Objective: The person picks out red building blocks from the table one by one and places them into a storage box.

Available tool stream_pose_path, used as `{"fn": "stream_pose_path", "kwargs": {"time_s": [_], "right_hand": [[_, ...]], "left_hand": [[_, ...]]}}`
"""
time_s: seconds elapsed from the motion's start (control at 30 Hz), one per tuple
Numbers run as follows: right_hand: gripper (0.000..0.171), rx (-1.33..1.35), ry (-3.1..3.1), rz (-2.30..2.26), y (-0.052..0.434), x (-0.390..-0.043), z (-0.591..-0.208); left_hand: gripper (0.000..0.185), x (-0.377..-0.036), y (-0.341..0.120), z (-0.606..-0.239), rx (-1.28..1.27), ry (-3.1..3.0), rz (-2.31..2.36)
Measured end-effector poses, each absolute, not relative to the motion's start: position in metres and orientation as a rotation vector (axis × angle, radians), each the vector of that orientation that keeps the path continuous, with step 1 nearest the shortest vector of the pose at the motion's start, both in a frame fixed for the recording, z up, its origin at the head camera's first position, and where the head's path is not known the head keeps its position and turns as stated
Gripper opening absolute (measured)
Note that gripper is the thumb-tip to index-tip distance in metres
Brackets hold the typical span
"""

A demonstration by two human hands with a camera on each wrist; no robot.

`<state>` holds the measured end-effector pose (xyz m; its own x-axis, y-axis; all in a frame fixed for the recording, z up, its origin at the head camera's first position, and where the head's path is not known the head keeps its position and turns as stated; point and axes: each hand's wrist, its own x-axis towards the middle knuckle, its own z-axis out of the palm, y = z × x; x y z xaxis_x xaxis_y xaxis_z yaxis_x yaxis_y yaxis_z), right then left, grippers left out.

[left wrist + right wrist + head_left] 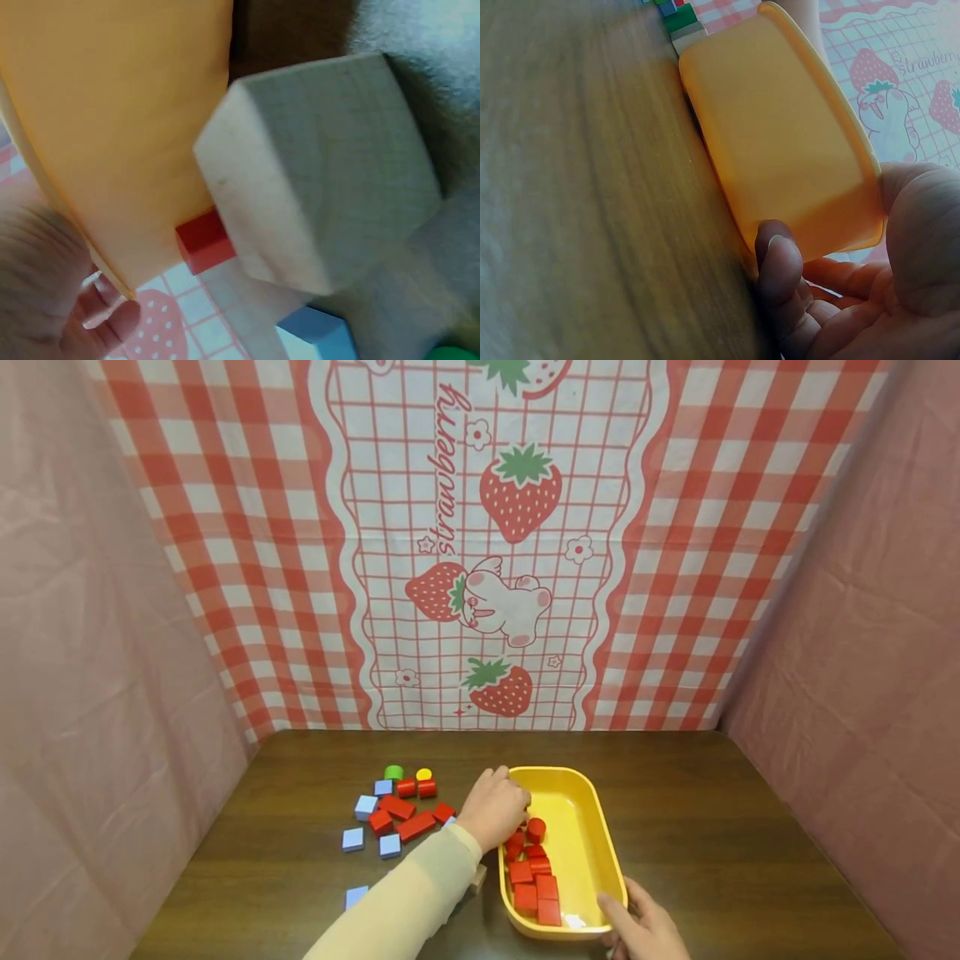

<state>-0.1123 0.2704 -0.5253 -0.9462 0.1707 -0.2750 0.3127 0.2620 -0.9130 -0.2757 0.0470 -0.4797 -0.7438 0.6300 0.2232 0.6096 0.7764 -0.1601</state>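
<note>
A yellow tray [577,827] stands on the table with several red blocks [536,868] gathered along its left side. My right hand [641,922] grips the tray's near right corner, thumb over the rim and fingers against the outer wall, as the right wrist view also shows. My left hand [495,806] reaches over the tray's far left rim with fingers bent down above the red blocks. In the left wrist view that hand [45,277] is partly behind the tray wall [127,127]; whether its fingertips hold a block I cannot tell.
Left of the tray lie loose red blocks [416,827], light blue blocks [352,839], a green cylinder [393,772] and a yellow one [423,774]. A plain wooden block [322,172] sits close beside the tray wall. Behind the table hangs a strawberry-print cloth [517,610].
</note>
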Motion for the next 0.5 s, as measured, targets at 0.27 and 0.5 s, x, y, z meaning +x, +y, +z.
{"fn": "stream_pose_path", "kwargs": {"time_s": [0.27,0.5], "right_hand": [[0.062,0.443,2.376,-1.826,0.266,-0.112,-0.525],[0.064,0.445,2.374,-1.811,0.269,-0.112,-0.523]], "left_hand": [[0.025,-0.286,0.0,-0.46,-0.783,-2.901,-0.714],[0.047,-0.286,-0.023,-0.464,-0.9,-3.157,-0.583]]}}
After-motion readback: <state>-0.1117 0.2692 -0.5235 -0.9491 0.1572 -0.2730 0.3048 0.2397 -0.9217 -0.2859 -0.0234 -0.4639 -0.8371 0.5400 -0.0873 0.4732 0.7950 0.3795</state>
